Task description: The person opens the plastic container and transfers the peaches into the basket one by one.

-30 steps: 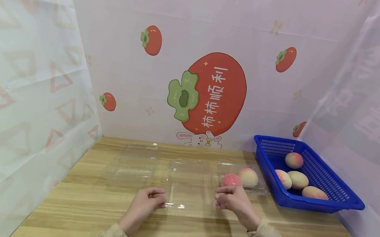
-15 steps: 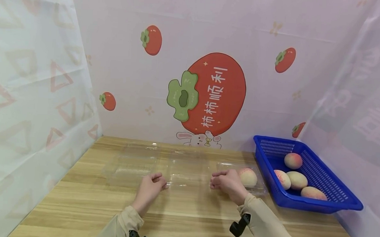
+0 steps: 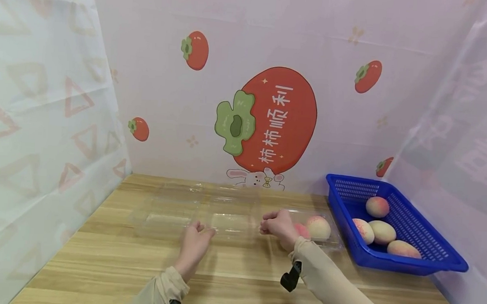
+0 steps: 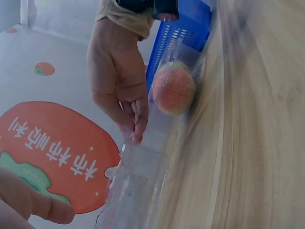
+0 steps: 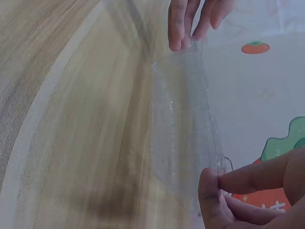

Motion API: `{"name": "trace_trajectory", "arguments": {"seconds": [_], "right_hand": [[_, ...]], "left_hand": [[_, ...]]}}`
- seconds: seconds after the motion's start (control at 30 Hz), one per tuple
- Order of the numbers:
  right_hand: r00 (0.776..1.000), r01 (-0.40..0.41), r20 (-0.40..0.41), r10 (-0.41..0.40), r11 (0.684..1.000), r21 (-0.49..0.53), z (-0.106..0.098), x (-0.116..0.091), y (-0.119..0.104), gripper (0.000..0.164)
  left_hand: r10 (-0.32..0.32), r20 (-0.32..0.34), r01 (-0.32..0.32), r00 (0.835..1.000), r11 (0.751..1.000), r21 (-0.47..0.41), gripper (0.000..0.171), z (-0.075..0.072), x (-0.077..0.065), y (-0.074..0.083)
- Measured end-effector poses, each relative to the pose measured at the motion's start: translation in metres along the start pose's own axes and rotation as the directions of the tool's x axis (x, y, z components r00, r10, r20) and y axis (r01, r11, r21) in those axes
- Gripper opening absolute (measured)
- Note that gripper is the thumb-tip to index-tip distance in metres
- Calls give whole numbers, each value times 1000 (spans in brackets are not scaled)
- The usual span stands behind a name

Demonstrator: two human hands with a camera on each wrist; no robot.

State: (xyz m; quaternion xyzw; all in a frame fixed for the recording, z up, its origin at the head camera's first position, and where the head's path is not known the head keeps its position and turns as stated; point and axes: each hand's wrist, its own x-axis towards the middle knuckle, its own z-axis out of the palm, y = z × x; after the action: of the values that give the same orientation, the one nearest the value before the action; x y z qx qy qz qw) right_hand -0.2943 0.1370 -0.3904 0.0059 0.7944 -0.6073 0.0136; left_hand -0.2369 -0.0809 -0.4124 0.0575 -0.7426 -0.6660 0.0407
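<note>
Between my hands is an open clear plastic clamshell box (image 3: 229, 223), see-through and hard to outline. My right hand (image 3: 280, 227) pinches its right edge between thumb and fingers, as the right wrist view also shows. On the opposite side my left hand (image 3: 195, 244) pinches the other edge, its fingers (image 5: 177, 28) bent over the rim. A second open clear clamshell (image 3: 165, 207) lies just to the left. Behind my right hand a third clamshell (image 3: 336, 243) holds a pink peach (image 3: 302, 230), partly hidden, and a pale peach (image 3: 318, 228).
A blue plastic basket (image 3: 422, 267) at the right holds several peaches (image 3: 382, 232). The wooden tabletop (image 3: 237, 283) runs back to a printed cloth wall (image 3: 169, 85), with cloth walls on both sides too.
Both hands have carried the middle clamshell away from me and slightly left, close beside the left clamshell. My right sleeve now reaches farther in, and the pink peach is partly covered.
</note>
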Motion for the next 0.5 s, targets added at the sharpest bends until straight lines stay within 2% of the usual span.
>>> {"name": "trace_trajectory", "arguments": {"seconds": [0.1,0.2,0.37,0.43,0.5], "right_hand": [[999,32,1,-32,999,-40,-1,-6,-1,26],[998,57,-12,-58,997,-57,-5,-18,-3,30],[997,38,-66,-38,999,-4,-25,-43,-4,23],[997,31,-74,-30,999,22,-38,-41,11,25],[996,46,-76,-40,995,88,-56,-21,50,33]], "left_hand": [[-15,25,16,1000,1000,-5,81,-2,-9,1],[-38,47,38,998,999,-3,83,-2,-22,2],[-70,166,82,984,994,-67,79,3,-45,9],[-65,230,96,971,987,-129,76,7,-51,11],[-57,279,108,959,979,-173,72,12,-54,12]]}}
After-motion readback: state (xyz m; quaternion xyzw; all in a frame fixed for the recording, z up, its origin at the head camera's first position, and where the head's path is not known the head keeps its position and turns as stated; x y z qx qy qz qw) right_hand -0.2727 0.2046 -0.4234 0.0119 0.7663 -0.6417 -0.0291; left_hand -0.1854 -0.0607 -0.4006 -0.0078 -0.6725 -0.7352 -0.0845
